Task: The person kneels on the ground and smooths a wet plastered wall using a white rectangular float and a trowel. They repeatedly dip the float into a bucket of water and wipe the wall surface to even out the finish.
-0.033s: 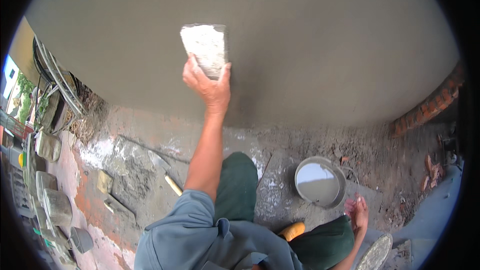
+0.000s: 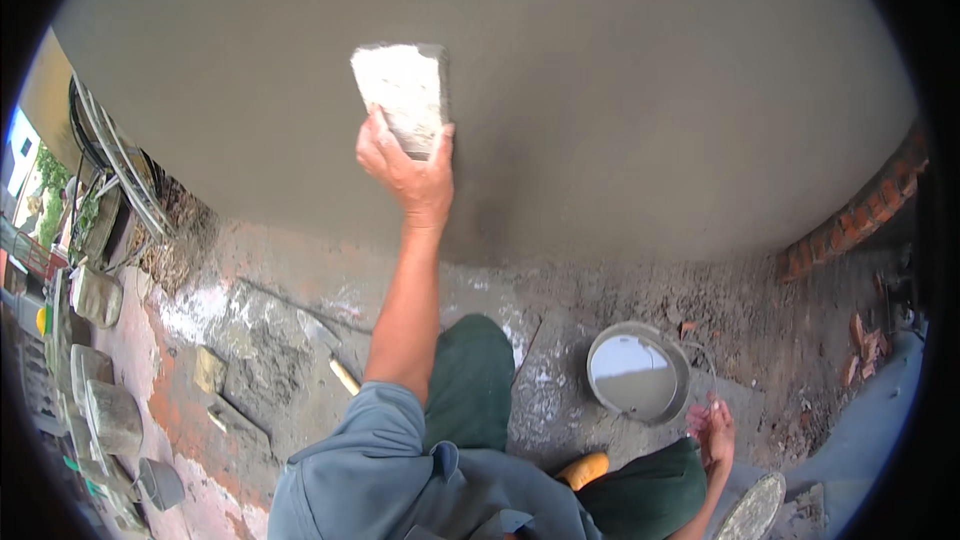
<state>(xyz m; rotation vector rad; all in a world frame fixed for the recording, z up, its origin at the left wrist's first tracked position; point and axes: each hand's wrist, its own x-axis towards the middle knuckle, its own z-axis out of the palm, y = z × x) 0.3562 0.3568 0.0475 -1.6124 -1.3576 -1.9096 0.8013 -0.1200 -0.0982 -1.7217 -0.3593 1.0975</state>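
Observation:
My left hand (image 2: 408, 172) is wrapped round the lower end of a pale rectangular block (image 2: 403, 90) with a rough white face. The block lies against the smooth grey wet-looking wall (image 2: 640, 110), and my left arm stretches out to it. I cannot make out whether it is a foam float or a sponge. Low on the right, beside my bent knee, my right hand (image 2: 712, 430) has loosely curled fingers, apart, with nothing seen in them. Nearest to it stands a round bucket (image 2: 682, 390) of greyish water.
A pointed trowel (image 2: 344, 376) with a light handle lies on the mortar-stained ground, left of my knee. Further left are a small block (image 2: 210, 370), a flat tool (image 2: 240, 418) and several grey buckets (image 2: 115, 415). Bricks (image 2: 850, 220) edge the wall at right.
My left hand and the block have shifted slightly left along the wall. The view has tilted a little, so the bucket sits lower in the picture.

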